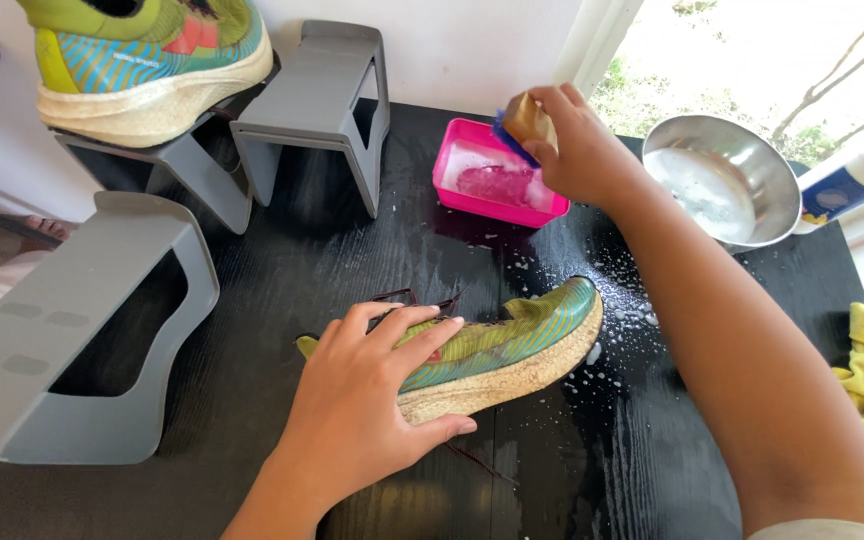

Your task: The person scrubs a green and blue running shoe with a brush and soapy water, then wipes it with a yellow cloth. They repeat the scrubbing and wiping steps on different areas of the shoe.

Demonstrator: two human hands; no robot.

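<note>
Two hands work: the left hand presses flat on the green running shoe mid-desk, heel pointing right; the right hand grips a blue-bristled brush over the pink tub behind it.

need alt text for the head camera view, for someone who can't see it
A person's left hand presses a green running shoe onto a wet black table, while the right hand holds a brush over a pink tub. A metal bowl sits at right; the other shoe rests on a grey stand.
</note>
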